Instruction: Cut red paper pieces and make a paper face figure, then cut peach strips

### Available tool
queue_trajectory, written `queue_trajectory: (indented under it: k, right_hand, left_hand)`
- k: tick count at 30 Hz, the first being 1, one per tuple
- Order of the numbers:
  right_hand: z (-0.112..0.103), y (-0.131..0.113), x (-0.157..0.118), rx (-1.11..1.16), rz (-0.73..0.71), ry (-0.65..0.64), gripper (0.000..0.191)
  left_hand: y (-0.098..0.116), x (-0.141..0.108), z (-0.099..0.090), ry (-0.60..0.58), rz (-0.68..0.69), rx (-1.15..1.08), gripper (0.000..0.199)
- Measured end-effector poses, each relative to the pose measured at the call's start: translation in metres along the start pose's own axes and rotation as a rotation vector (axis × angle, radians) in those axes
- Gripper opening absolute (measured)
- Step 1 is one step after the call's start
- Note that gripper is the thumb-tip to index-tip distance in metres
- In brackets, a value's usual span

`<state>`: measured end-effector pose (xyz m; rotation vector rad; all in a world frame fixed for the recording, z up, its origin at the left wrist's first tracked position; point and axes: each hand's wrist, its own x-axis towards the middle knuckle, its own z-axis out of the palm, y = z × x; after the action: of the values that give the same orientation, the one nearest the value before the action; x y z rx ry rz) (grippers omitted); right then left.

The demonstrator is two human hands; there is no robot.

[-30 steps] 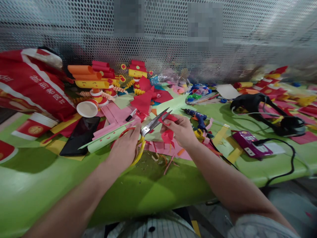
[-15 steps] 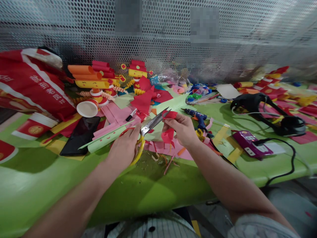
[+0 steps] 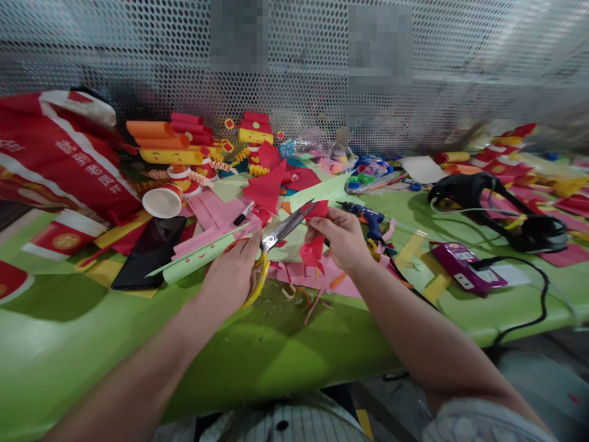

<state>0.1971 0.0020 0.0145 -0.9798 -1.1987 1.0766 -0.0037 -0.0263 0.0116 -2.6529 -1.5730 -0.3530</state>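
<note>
My left hand [image 3: 234, 270] is closed round the handles of a pair of scissors [image 3: 281, 232] with yellow and red grips. The blades point up and to the right, their tips at a small piece of red paper [image 3: 316, 210]. Between thumb and fingers, my right hand [image 3: 343, 236] pinches this red paper just right of the blades. More red paper [image 3: 313, 248] shows below the fingers; whether it is the same piece I cannot tell. Beneath the hands lie pink paper strips [image 3: 294, 274] and small scraps.
A black phone [image 3: 150, 255], a rolled green paper [image 3: 197, 258] and paper cups [image 3: 64, 234] are at the left. Paper figures [image 3: 170, 156] stand behind. To the right are a blue glue gun [image 3: 365, 216], a purple power socket [image 3: 467, 267] with a cable and a black headset-like device [image 3: 501, 212].
The red paper has turned slightly in my right fingers, and more of its face shows beside the blade tips. My left hand and the scissors have hardly moved.
</note>
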Motion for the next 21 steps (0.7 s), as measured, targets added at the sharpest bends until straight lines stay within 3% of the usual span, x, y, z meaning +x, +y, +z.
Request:
queue_trajectory:
  k: [8,16,21]
  right_hand:
    - [-0.0026,0.0007,0.0005,0.037,-0.032,0.035,0.018]
    - [-0.0016,0.0065,0.0003,0.211,0.006,-0.027,0.029]
    - [0.0012,0.0097,-0.0004,0.189,-0.013,-0.026,0.023]
  left_hand:
    - [-0.0008,0.0002,0.002,0.007,-0.009,-0.089,0.052]
    - [0.0009,0.0021,-0.0001,-0.01,-0.013,-0.199,0.043]
    - [0.0036,0.0014,0.0008,-0.02,-0.012,-0.166,0.045]
